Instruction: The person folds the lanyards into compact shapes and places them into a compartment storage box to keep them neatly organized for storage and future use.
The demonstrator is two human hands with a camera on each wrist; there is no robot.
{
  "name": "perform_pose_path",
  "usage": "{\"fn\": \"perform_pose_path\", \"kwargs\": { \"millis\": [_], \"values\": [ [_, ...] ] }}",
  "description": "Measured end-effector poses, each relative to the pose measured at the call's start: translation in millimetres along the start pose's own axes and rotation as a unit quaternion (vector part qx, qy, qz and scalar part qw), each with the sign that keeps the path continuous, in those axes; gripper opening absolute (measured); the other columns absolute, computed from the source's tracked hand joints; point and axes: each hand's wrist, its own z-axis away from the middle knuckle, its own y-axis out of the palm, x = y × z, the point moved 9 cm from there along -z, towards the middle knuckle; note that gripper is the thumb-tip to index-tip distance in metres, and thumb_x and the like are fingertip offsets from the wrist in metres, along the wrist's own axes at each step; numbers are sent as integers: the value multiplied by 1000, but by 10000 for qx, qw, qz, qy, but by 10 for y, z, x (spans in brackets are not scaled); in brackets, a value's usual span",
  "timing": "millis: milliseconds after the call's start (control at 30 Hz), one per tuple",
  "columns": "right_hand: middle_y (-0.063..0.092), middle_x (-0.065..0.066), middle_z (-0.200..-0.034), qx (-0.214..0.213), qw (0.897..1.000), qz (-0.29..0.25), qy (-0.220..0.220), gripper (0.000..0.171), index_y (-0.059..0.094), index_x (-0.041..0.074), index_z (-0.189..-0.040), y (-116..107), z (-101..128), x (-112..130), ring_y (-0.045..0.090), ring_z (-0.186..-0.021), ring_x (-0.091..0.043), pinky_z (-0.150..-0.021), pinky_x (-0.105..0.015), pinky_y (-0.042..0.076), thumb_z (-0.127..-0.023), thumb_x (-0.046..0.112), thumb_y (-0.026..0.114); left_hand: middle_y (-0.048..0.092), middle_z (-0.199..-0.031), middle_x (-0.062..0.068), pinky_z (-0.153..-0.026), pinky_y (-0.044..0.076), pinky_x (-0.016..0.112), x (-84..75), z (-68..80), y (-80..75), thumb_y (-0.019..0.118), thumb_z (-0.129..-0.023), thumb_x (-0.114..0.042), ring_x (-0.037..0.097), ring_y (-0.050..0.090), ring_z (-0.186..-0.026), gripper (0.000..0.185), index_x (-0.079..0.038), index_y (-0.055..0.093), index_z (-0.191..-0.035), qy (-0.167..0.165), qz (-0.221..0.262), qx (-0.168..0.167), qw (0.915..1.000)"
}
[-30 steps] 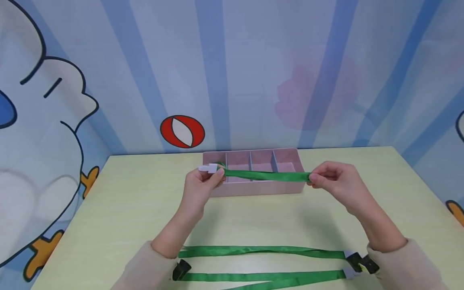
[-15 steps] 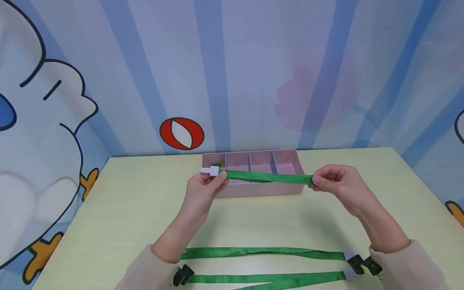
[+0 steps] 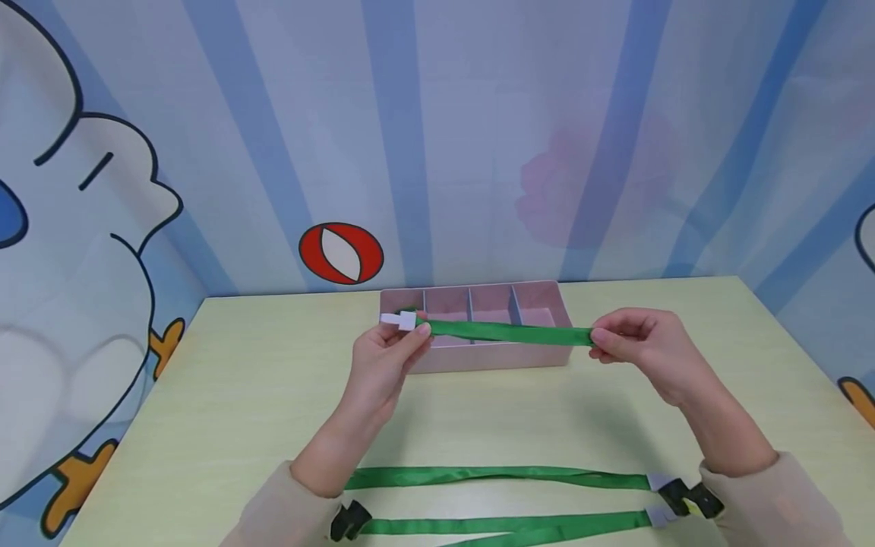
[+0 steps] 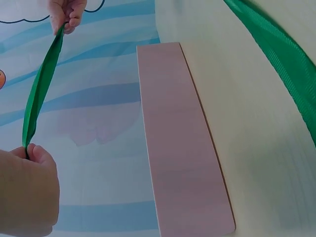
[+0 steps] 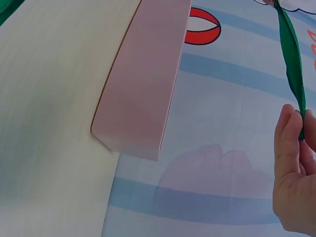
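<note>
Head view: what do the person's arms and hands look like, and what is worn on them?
Both arms wear plain, pale beige sleeves, the left sleeve and the right sleeve alike, ending partway up the forearm. No print or cable shows on them. The left hand and right hand are bare, with no glove, ring or watch visible.
</note>
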Motion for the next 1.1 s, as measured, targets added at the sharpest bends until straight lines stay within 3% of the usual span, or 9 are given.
{"fn": "perform_pose_path", "kwargs": {
  "millis": [233,467,667,767,833,933,1033,1100],
  "values": [
    [69,3,-79,-342,9974,538,342,14,70,3,-94,-66,-1,-1,68,-70,-13,-69,-26,56,-87,15,66,62,-113,10,-84,51,27,43,0,-11,63,-88,-4,13,63,-87,31,0,60,-119,-86,10,-117,9999],
    [69,5,-75,-529,9971,480,245,4,71,12,-83,-103,-26,57,66,-66,-12,-66,-25,56,-85,11,68,65,-105,8,-77,53,23,83,2,22,64,-87,-5,11,64,-79,29,2,61,-115,-82,-53,-274,9996],
    [68,3,-72,-668,9968,420,118,8,68,-3,-85,-103,-46,138,66,-62,-13,-63,-25,56,-84,6,68,67,-101,8,-79,53,26,119,19,89,66,-86,-6,10,65,-75,27,5,62,-111,-72,49,-301,9995],
    [68,2,-73,-618,9977,105,255,5,69,0,-81,-91,-56,139,66,-61,-13,-63,-26,56,-84,3,66,65,-94,7,-76,53,23,157,34,121,65,-87,-6,10,65,-73,27,5,60,-111,-287,280,-266,9988],
    [68,0,-73,-479,9968,-472,426,11,69,5,-77,-76,-65,113,66,-61,-13,-62,-24,56,-86,1,63,65,-89,5,-73,53,20,180,42,143,64,-88,-6,9,65,-72,28,5,59,-113,-463,463,-229,9976],
    [66,-4,-70,-119,9815,-1723,827,23,69,7,-74,-27,-71,42,65,-59,-13,-59,-19,54,-89,-2,56,63,-81,4,-69,53,17,194,40,157,63,-88,-5,8,65,-69,28,4,56,-113,-641,735,-222,9950],
    [65,-7,-67,409,9512,-2816,1198,27,69,5,-75,61,-58,-26,66,-59,-12,-57,-15,52,-92,-3,49,63,-78,4,-66,53,16,181,39,132,62,-88,-4,7,64,-65,26,4,57,-112,-668,735,-314,9946],
    [66,-9,-66,747,9330,-3279,1281,29,68,4,-75,116,-38,-33,66,-60,-11,-57,-14,51,-93,-3,46,63,-81,5,-67,53,18,156,37,115,63,-87,-3,8,64,-66,25,5,58,-111,-544,478,-319,9969]
  ]
}}
